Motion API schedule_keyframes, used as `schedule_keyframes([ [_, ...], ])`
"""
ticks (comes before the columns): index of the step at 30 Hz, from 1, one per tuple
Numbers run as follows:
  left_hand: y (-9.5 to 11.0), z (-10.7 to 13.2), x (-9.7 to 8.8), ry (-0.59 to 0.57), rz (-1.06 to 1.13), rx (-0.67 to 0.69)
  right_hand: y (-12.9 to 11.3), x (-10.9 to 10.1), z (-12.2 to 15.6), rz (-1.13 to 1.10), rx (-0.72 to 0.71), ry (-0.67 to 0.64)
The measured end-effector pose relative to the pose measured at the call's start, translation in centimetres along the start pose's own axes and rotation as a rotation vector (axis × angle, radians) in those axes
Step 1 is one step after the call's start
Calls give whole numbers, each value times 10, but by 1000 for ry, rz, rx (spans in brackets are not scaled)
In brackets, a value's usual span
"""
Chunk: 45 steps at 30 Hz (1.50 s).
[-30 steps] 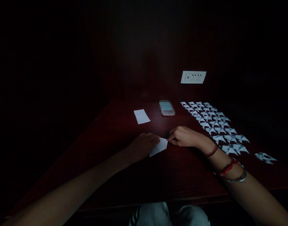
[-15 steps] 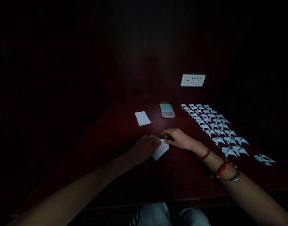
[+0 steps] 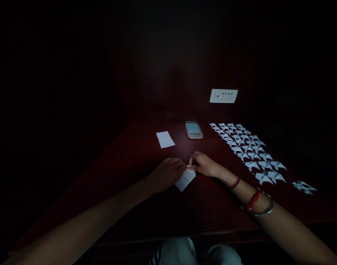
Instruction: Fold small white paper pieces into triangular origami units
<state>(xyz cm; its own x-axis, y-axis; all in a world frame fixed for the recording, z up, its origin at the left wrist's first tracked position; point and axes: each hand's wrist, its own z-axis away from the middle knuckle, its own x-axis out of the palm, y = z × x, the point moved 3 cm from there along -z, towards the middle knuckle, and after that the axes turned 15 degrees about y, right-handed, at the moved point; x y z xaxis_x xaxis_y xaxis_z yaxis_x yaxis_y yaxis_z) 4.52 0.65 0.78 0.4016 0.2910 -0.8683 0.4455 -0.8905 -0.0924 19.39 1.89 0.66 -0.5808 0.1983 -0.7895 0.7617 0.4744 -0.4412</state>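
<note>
A small white paper slip point(image 3: 185, 179) lies on the dark red table point(image 3: 207, 206) in front of me. My left hand point(image 3: 167, 173) rests curled on the slip's left side, fingers pressing its upper edge. My right hand point(image 3: 203, 164) comes in from the right, and its fingertips pinch the slip's top corner, meeting the left hand's fingers there. The right wrist wears red bands and a metal bracelet point(image 3: 256, 204).
A second blank slip point(image 3: 165, 139) lies farther back on the left, a phone point(image 3: 194, 130) beside it. Several folded white paper pieces point(image 3: 247, 151) lie in rows on the right, with one apart point(image 3: 305, 187). A white socket plate point(image 3: 223, 96) sits on the back wall. The surroundings are very dark.
My right hand has slid left along the slip's top edge until its fingertips meet the left hand's. The slip turned slightly under them. The view shifted a little.
</note>
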Motion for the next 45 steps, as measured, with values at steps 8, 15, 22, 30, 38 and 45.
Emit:
schedule_keyframes([
  [8,-15,0,-12,202,117,-319,-14,-4,-1,-193,63,72],
  [15,-20,-1,-20,365,333,-376,-37,-20,-1,-171,-136,198],
  [22,-10,-4,-28,417,394,-265,-47,-20,0,-82,-225,189],
  [30,-9,1,-29,435,396,-259,-40,-24,1,-65,-273,132],
  [38,-19,7,-28,482,373,-336,-7,-42,-4,-42,-181,269],
  [45,-21,5,-25,404,394,-331,-27,-29,0,-130,-240,155],
])
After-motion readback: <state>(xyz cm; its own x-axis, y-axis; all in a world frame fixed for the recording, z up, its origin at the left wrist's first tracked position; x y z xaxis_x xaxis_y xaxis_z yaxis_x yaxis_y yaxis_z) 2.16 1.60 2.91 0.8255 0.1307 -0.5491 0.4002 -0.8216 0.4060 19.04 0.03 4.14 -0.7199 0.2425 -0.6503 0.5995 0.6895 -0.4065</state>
